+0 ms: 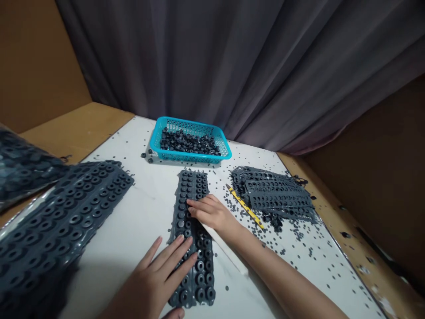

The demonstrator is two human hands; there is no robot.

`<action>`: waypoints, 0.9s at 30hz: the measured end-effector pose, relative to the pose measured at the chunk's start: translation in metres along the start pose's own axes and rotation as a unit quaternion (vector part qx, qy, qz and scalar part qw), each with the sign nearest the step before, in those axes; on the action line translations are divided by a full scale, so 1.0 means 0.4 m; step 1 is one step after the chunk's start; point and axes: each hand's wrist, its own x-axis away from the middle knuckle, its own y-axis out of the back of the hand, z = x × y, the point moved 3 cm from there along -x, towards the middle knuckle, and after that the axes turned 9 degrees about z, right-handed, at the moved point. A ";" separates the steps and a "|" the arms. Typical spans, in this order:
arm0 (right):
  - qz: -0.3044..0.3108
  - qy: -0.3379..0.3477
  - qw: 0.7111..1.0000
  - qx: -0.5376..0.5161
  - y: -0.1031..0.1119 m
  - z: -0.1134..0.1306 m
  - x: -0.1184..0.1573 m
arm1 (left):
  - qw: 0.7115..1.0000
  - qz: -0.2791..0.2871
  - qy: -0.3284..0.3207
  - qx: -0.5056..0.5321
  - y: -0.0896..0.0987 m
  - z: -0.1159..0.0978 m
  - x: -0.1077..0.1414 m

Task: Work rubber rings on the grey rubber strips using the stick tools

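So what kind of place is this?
Probably a little workshop corner: a dark sheet of rings lies on a white table, with a blue basket of loose dark parts beyond it.

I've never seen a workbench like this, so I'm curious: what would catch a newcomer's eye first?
Probably the bright blue basket of small dark pieces, at the far side of the white table. Next, in the middle, the left hand spread over the near part of a studded dark strip, the right hand farther up it. The yellow tool also stands out, right of the strip.
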 end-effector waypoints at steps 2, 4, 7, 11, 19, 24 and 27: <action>-0.043 -0.016 0.999 0.000 0.003 -0.003 0.001 | 1.000 -0.016 0.009 -0.011 -0.008 0.006 -0.001; -0.095 -0.056 0.994 -0.003 0.010 -0.020 0.006 | 0.999 -0.022 0.009 -0.023 -0.029 0.009 -0.003; -0.152 -0.163 0.975 -0.002 0.037 -0.072 0.026 | 0.999 -0.020 -0.005 -0.032 -0.075 0.013 0.004; -0.164 -0.351 0.922 0.018 0.104 -0.155 0.093 | 0.992 -0.084 0.043 0.080 -0.075 0.060 0.054; -0.109 -0.508 0.851 0.074 0.200 -0.198 0.213 | 0.728 0.026 0.335 0.598 0.137 0.205 -0.066; -0.187 -0.427 0.869 -0.165 0.185 -0.131 0.149 | 0.670 0.048 0.337 0.660 0.126 0.225 -0.217; -0.196 -0.374 0.850 -0.315 0.142 -0.081 0.083 | 0.697 0.085 0.327 0.632 0.102 0.241 -0.248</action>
